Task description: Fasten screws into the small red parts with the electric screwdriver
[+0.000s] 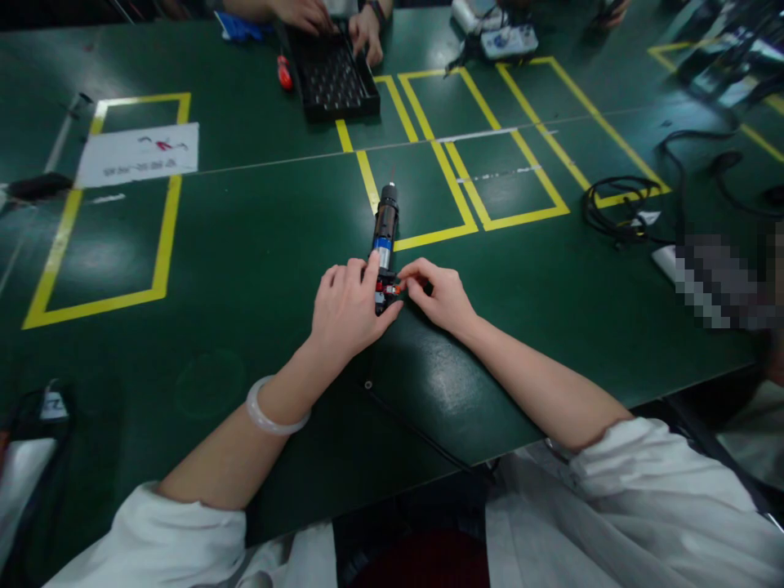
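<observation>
An electric screwdriver (385,216) with its inner parts exposed lies on the green table, its narrow bit pointing away from me. A blue and silver motor section and small red parts or wires show near its rear end. My left hand (349,306) grips the rear of it, thumb on the near side and fingers along its left. Just right of the red parts, my right hand (441,298) has thumb and forefinger pinched together at the tool's edge. Whatever sits between those fingertips is too small to make out.
Across the table a person's hands (366,34) rest at a black tray (340,106) with many slots, beside a red tool (284,73). A white paper sheet (138,155) lies left. Coiled black cable (618,204) lies right. A black cord (422,437) runs over the near edge.
</observation>
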The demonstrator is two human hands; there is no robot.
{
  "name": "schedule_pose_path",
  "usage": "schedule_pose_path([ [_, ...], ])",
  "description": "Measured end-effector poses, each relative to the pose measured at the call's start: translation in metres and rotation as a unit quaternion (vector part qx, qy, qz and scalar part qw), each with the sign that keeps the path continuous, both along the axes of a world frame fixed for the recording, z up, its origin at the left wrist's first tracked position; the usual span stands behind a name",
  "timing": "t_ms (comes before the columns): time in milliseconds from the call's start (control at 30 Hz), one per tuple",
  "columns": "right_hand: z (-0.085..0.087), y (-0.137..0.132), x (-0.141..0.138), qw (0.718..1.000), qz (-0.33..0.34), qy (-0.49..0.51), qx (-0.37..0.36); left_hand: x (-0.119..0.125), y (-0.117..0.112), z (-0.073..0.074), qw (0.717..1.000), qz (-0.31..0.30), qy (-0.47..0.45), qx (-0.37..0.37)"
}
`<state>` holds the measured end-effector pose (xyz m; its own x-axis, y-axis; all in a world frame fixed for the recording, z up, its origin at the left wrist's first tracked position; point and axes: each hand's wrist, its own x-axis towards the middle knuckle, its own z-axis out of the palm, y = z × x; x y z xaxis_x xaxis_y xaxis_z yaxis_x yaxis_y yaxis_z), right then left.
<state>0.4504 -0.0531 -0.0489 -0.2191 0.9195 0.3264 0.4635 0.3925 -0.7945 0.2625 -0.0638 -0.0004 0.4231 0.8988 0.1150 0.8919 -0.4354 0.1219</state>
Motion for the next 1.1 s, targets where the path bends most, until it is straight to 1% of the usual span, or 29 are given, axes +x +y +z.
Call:
schedule_pose_path([
  [100,-0.001,0.001,0.000,1.000,0.003,0.009,0.004,0.006,0.002,0.001,1.000,0.012,0.013,0.012],
  [267,0.000,0.002,-0.001,0.999,0.023,0.040,0.005,0.007,0.005,-0.004,0.999,0.028,0.020,0.034],
  [433,0.000,0.004,-0.001,0.998,0.039,0.055,-0.002,-0.001,0.006,-0.004,0.999,0.025,0.038,0.023],
  [567,0.000,0.005,-0.001,0.997,0.051,0.062,-0.010,-0.014,0.006,0.000,0.997,0.043,0.062,0.001],
  [733,0.000,0.005,0.000,0.997,0.056,0.059,-0.019,-0.046,0.010,0.004,0.992,0.094,0.085,-0.007],
  [900,0.001,0.004,-0.001,0.997,0.060,0.054,-0.018,-0.092,0.018,0.013,0.983,0.146,0.108,-0.028],
  [1000,0.002,0.004,-0.001,0.996,0.065,0.050,-0.020,-0.125,0.025,0.015,0.971,0.203,0.124,-0.035],
  [1100,0.003,0.004,-0.001,0.997,0.067,0.046,-0.017,-0.160,0.034,0.014,0.952,0.273,0.128,-0.051],
])
